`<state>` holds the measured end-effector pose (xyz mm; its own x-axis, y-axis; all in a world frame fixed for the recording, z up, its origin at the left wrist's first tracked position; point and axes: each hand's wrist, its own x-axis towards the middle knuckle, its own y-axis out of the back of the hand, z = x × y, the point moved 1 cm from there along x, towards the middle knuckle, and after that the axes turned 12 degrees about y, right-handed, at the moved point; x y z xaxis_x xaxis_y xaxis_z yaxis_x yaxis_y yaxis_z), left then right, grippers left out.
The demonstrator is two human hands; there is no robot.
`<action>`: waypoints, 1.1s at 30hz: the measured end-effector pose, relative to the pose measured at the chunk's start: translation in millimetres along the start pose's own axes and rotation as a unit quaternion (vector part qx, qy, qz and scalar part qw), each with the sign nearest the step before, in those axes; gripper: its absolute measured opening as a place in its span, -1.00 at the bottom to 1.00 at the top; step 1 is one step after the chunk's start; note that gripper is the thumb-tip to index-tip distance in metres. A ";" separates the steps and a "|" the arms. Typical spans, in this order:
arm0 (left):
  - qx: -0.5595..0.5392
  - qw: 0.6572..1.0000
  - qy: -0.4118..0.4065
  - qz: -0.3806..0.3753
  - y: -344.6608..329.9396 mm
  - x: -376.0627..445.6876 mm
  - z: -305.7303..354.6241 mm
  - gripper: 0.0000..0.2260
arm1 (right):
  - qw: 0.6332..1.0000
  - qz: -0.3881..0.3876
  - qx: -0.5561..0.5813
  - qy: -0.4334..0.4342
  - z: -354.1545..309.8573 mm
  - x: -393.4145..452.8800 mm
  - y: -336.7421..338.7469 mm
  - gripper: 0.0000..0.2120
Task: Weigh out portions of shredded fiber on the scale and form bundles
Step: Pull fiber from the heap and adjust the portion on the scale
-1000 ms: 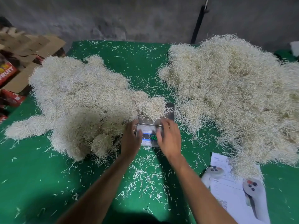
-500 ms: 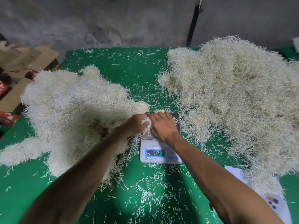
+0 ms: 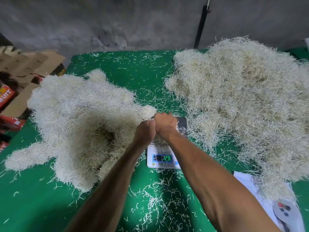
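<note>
Both hands meet, knuckles touching, above the far end of the scale (image 3: 164,156), which sits mid-table on the green table (image 3: 33,206). The left hand (image 3: 145,131) and right hand (image 3: 164,122) curl around a fiber portion (image 3: 151,120), mostly hidden. Fiber heaps lie left (image 3: 80,124) and right (image 3: 242,104).

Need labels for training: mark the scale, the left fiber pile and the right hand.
scale (image 3: 163,158), head view, on its lit display.
left fiber pile (image 3: 80,114), head view, on its middle.
right hand (image 3: 165,122), head view, on its back.
</note>
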<state>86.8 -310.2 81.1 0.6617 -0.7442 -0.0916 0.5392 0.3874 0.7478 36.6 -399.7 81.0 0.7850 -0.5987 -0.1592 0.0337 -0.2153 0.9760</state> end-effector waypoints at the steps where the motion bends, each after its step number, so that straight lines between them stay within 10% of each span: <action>1: -0.017 0.999 0.029 0.038 -0.8 -3.2 -0.2 -0.60 | 1.000 0.015 0.008 0.001 -4.1 1.0 3.6 -0.84; 5: -0.178 0.971 0.146 0.064 -10.4 -18.1 -5.8 -0.70 | 0.997 0.010 0.069 -0.019 -13.4 -3.4 0.8 -0.84; 14: -0.549 0.784 0.288 0.007 -14.9 -32.2 9.1 -0.88 | 0.977 0.041 0.196 -0.073 -7.7 -9.7 0.8 -0.76; 22: -0.598 0.754 0.271 -0.015 -18.9 -29.3 27.2 -0.88 | 0.953 0.098 0.260 -0.119 1.9 -16.6 7.6 -0.76; 29: -0.358 0.921 0.147 0.054 -1.4 -22.0 8.5 -0.85 | 0.969 0.144 0.177 0.094 34.0 -27.4 10.0 -0.36; 33: -0.368 0.903 0.215 0.063 0.0 -17.0 -0.7 -0.49 | 0.940 0.146 0.290 0.106 47.5 -40.0 2.3 -0.40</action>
<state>75.9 -297.1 82.2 0.7974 -0.4507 -0.4013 0.5414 0.8280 0.1459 -24.2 -412.9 82.6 0.8159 -0.5442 0.1953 -0.4967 -0.4866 0.7187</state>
